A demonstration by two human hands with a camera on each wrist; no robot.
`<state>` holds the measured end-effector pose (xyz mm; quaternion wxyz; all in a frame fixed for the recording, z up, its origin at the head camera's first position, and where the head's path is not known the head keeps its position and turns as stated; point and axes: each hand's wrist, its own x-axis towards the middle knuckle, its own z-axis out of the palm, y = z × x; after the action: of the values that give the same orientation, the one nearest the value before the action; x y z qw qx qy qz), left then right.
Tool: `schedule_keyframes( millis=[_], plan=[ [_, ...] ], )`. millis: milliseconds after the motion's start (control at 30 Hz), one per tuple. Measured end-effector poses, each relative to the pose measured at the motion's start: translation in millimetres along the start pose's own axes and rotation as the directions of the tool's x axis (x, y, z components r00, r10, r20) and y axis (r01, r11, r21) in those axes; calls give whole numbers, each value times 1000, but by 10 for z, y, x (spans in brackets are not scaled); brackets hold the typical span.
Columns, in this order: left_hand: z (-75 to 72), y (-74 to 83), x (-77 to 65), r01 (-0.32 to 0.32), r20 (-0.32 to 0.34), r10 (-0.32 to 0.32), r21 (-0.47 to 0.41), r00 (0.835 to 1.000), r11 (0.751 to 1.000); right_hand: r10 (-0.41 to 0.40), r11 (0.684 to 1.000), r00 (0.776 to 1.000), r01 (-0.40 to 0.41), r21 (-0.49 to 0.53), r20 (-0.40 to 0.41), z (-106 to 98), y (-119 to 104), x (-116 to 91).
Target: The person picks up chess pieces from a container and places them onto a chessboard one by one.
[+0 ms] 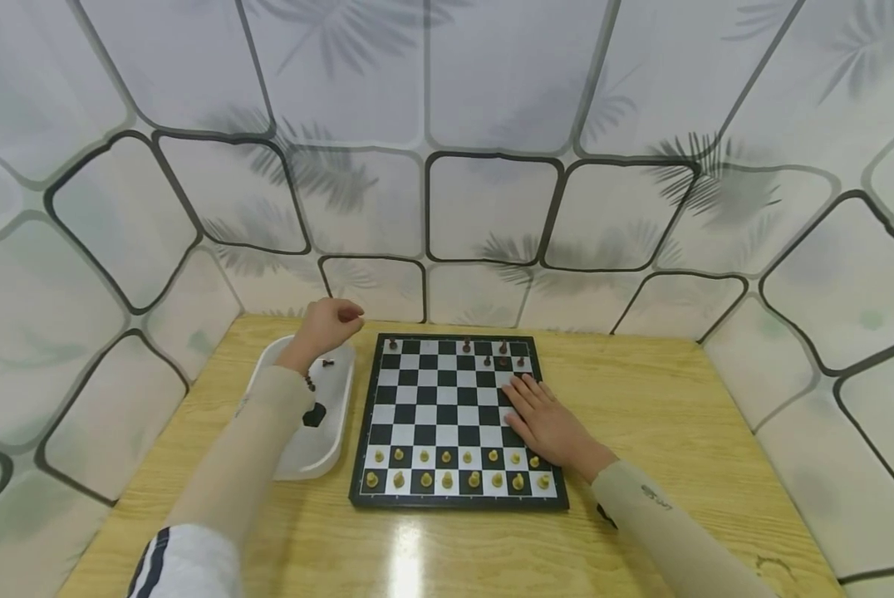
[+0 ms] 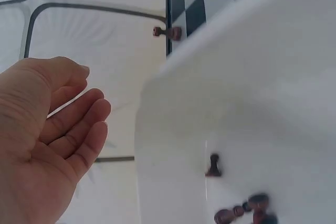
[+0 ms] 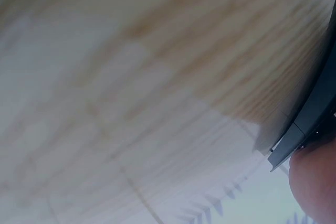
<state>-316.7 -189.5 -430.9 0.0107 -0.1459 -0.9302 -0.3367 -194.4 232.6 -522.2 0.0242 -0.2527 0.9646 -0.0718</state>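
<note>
Beyond the far end of a white tray [image 1: 331, 448], my left hand [image 1: 327, 325] hovers in the air. Its fingers are loosely bent, and in the left wrist view nothing shows between the thumb and fingers [image 2: 97, 109]. Inside the tray lie dark red-brown chess pieces, one a small pawn [image 2: 213, 166]. My right hand [image 1: 547, 423] rests flat on the right edge of a black-and-white chessboard [image 1: 424, 413], fingers straight. A few dark pieces, among them one in the far left corner [image 1: 392, 343], stand on the far rows. Yellow pieces [image 1: 447, 479] fill the two near rows.
A black flat object [image 1: 315, 415] lies in the tray, left of the board. All stands on a light wooden table [image 1: 641, 399]. A patterned cloth wall [image 1: 492, 208] rises behind the table and along both sides.
</note>
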Motion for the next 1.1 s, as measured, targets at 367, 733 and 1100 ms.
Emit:
schedule_keyframes(
  millis=[367,733,1100],
  plan=[
    [-171,-255,-238,29,-6,-29,31,1000,999,-7,1000,1000,7,12,-2,32,9,1],
    [-278,-432,-469,77,53,-81,81,995,994,-11,1000,1000,11,10,-23,16,9,-3],
    [-293,-562,-682,108,100,-122,139,987,984,-12,1000,1000,12,7,-16,3,3,-2]
  ],
)
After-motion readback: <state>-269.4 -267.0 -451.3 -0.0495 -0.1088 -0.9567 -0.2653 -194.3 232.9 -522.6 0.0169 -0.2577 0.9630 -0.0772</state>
